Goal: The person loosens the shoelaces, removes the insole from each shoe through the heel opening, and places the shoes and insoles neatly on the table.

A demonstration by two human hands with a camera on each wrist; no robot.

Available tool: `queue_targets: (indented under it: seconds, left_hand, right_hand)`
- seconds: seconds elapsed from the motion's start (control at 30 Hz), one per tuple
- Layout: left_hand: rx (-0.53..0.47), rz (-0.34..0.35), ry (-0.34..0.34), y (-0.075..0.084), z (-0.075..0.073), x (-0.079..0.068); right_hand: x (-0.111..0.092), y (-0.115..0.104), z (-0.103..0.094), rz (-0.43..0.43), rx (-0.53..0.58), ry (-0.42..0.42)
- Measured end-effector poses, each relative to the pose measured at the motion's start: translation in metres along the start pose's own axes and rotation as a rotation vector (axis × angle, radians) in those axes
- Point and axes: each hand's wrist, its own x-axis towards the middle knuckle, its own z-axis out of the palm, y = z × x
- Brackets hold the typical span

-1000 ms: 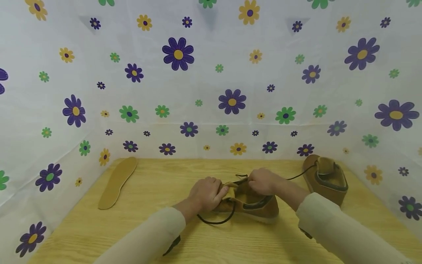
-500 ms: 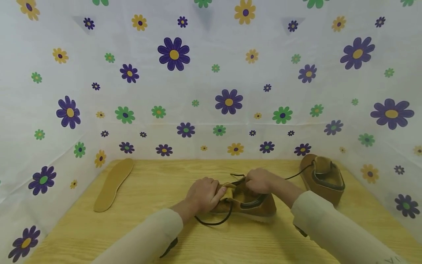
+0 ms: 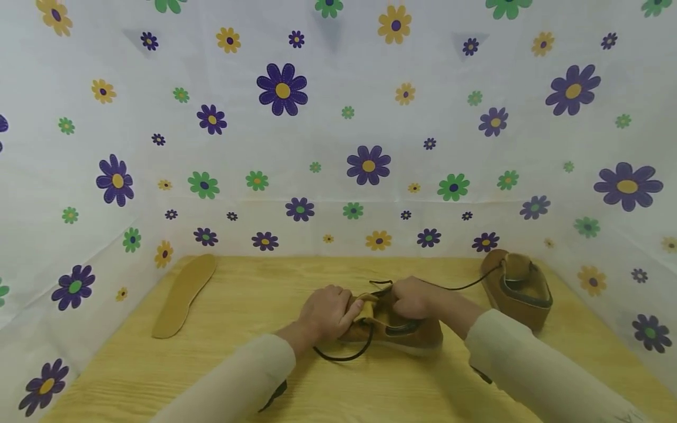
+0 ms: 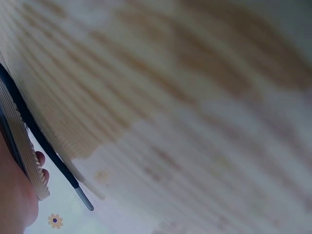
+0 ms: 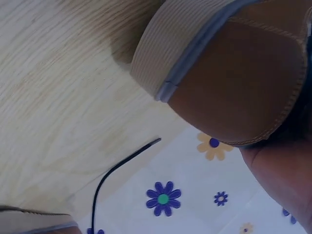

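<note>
A brown lace-up shoe (image 3: 423, 339) with a pale sole lies on the table, toe to the left. My left hand (image 3: 325, 311) grips its front part, the thumb against the yellowish tongue (image 3: 366, 310). My right hand (image 3: 415, 298) reaches into the shoe's opening; its fingers are hidden inside, so what they hold cannot be told. A dark lace (image 3: 344, 358) hangs loose in a loop at the near side. In the left wrist view, the sole's ridged edge (image 4: 22, 141) shows beside the hand. In the right wrist view, the brown leather heel (image 5: 239, 78) fills the upper right.
A second brown shoe (image 3: 529, 308) stands at the back right, its dark lace (image 3: 471, 286) trailing left behind my right arm. A tan insole (image 3: 185, 296) lies at the left of the wooden table (image 3: 121, 376). Flower-printed cloth (image 3: 328, 129) rises behind and at both sides.
My right hand has sunk slightly lower into the shoe's opening and now covers more of it. My left hand keeps its grip on the front, and the shoe has stayed about where it was.
</note>
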Motion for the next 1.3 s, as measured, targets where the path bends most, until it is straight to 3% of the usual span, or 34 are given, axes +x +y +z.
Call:
queue_targets:
  seconds: [0.23, 0.43, 0.73, 1.1, 1.3]
  left_hand:
    - [-0.013, 0.000, 0.001, 0.007, 0.010, -0.005]
    - [0.008, -0.005, 0.002, 0.006, 0.005, -0.001]
    - [0.017, -0.011, -0.051, 0.004, 0.003, 0.000]
    - [0.030, -0.022, -0.039, 0.002, -0.002, 0.004]
    - [0.024, -0.037, -0.053, 0.000, -0.001, -0.001]
  right_hand:
    - [-0.012, -0.010, 0.015, 0.019, -0.110, 0.039]
    - [-0.011, -0.021, 0.014, 0.030, -0.292, 0.067]
    - [-0.003, -0.022, 0.008, 0.101, -0.181, -0.105]
    - [0.005, -0.028, -0.001, 0.089, -0.207, -0.173]
    - [0.002, -0.037, 0.000, 0.137, -0.215, -0.201]
